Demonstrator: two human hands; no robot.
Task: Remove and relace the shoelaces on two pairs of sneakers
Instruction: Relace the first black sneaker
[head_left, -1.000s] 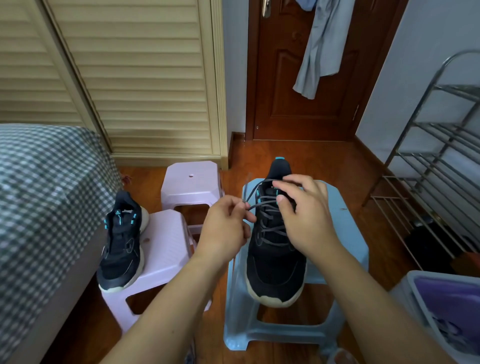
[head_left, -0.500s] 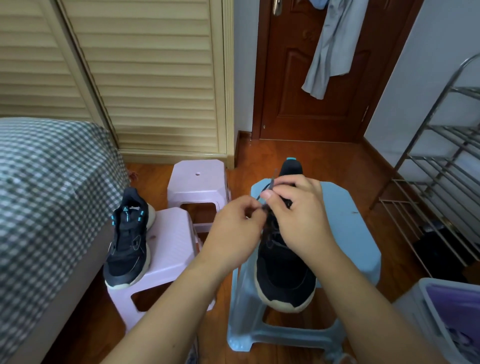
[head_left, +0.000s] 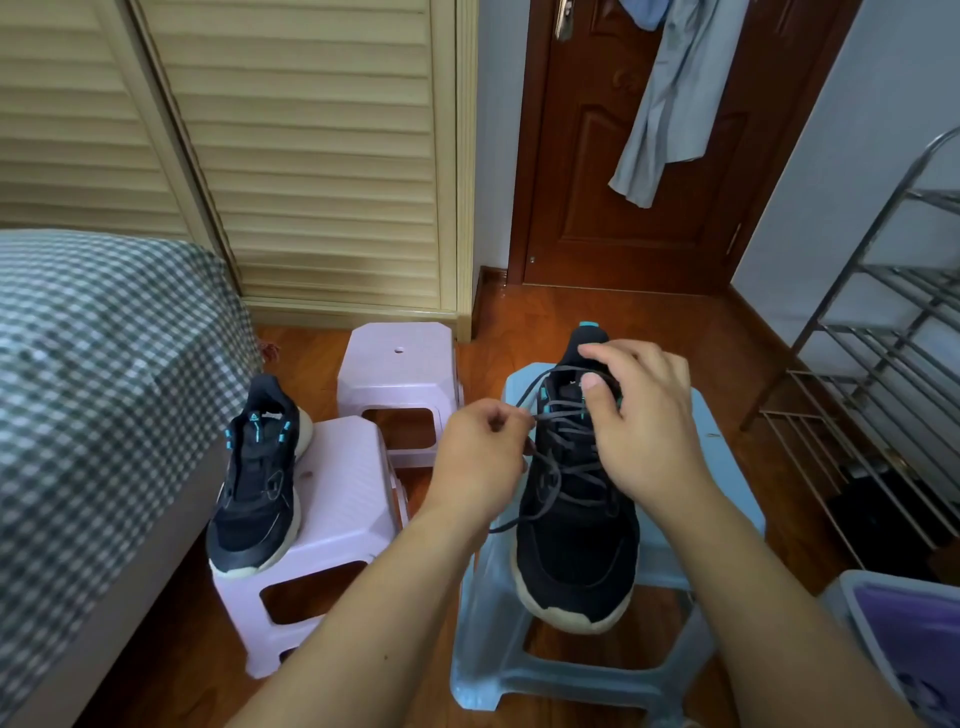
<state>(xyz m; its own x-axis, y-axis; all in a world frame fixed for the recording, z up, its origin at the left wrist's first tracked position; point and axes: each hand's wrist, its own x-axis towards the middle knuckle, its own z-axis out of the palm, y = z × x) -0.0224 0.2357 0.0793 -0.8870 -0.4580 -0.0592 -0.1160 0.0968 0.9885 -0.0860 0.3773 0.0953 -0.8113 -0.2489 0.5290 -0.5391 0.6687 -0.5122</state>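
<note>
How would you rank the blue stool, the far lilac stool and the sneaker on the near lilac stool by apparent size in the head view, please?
1. blue stool
2. and 3. unsure: sneaker and far lilac stool look alike, and the stool stands farther off.

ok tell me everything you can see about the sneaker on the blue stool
The sneaker is black mesh-like fabric with a thick cream sole and teal accents at the eyelets and heel tab. It sits flat on the blue stool, toe toward the camera and overhanging the near edge. Its grey lace is threaded in loose crossings, with one end trailing off to the left. The left hand pinches the lace at the shoe's left side; the right hand rests over the tongue and upper eyelets.
</note>
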